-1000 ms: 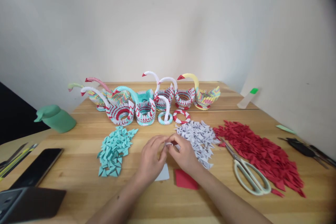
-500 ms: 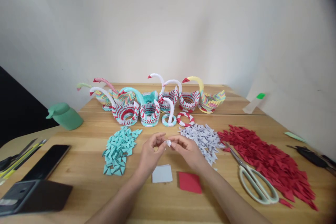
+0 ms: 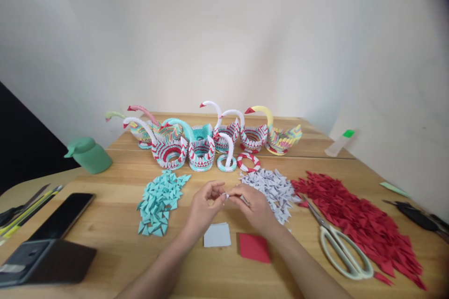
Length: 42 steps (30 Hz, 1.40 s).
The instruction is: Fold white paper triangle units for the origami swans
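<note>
Between my fingertips is a small white paper piece (image 3: 226, 195), mostly covered by the fingers. My left hand (image 3: 206, 202) pinches it from the left, and my right hand (image 3: 251, 203) pinches it from the right. Below the hands lie a stack of white paper rectangles (image 3: 217, 235) and a stack of red ones (image 3: 254, 247). A pile of folded white pieces (image 3: 273, 189) is just beyond my right hand. Folded teal pieces (image 3: 161, 203) are heaped to the left, and folded red pieces (image 3: 354, 217) spread out on the right.
Several paper swans (image 3: 170, 152) stand at the back of the wooden table (image 3: 115, 224), beside a red-and-white ring (image 3: 249, 162). Scissors (image 3: 345, 252) lie at the right. A green container (image 3: 90, 155), a phone (image 3: 63, 217) and a dark stand (image 3: 52, 261) are on the left.
The fingers have closed further over the white piece, which shows less now. The whole view has shifted slightly, with things on the table a little lower.
</note>
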### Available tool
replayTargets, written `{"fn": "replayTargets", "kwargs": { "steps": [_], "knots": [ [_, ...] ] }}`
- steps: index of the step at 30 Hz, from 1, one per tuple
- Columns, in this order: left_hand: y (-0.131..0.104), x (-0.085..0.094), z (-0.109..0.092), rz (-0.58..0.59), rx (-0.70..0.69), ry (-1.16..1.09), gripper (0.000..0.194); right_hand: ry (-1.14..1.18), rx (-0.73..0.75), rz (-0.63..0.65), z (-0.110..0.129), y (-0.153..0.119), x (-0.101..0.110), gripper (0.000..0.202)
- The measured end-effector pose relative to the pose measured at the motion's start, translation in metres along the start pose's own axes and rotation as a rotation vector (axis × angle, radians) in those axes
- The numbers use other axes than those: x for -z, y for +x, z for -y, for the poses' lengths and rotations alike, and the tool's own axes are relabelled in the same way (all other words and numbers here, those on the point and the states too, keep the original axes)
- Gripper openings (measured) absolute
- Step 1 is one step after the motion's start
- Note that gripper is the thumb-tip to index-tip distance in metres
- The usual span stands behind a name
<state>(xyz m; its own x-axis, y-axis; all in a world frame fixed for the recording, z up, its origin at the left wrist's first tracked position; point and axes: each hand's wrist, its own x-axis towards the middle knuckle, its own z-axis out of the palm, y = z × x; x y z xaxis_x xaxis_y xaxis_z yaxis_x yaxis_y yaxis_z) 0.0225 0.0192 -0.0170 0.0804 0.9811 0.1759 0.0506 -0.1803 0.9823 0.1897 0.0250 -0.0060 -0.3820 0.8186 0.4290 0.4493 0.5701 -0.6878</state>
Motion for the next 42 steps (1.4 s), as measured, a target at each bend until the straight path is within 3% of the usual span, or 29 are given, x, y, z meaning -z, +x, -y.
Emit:
{"fn": "replayTargets", "kwargs": {
  "steps": [3, 6, 22, 32, 42],
  "knots": [
    [0.001, 0.002, 0.001, 0.028, 0.010, -0.025, 0.028, -0.070, 0.134, 0.060, -0.004, 0.000, 0.002, 0.017],
    [0.001, 0.002, 0.000, 0.043, 0.017, -0.024, 0.028, -0.083, 0.140, 0.077, -0.005, 0.001, 0.002, 0.019],
    [-0.003, -0.004, 0.000, -0.010, 0.022, 0.008, 0.031, 0.035, -0.214, -0.022, 0.005, 0.003, -0.005, 0.008],
    [-0.011, -0.007, 0.001, -0.128, -0.229, 0.397, 0.031, 0.384, -0.383, -0.083, -0.006, 0.001, -0.014, 0.018],
    [-0.012, -0.007, 0.006, -0.201, -0.391, 0.500, 0.030, 0.451, -0.352, -0.091, -0.004, 0.001, -0.014, 0.019]
  ]
}}
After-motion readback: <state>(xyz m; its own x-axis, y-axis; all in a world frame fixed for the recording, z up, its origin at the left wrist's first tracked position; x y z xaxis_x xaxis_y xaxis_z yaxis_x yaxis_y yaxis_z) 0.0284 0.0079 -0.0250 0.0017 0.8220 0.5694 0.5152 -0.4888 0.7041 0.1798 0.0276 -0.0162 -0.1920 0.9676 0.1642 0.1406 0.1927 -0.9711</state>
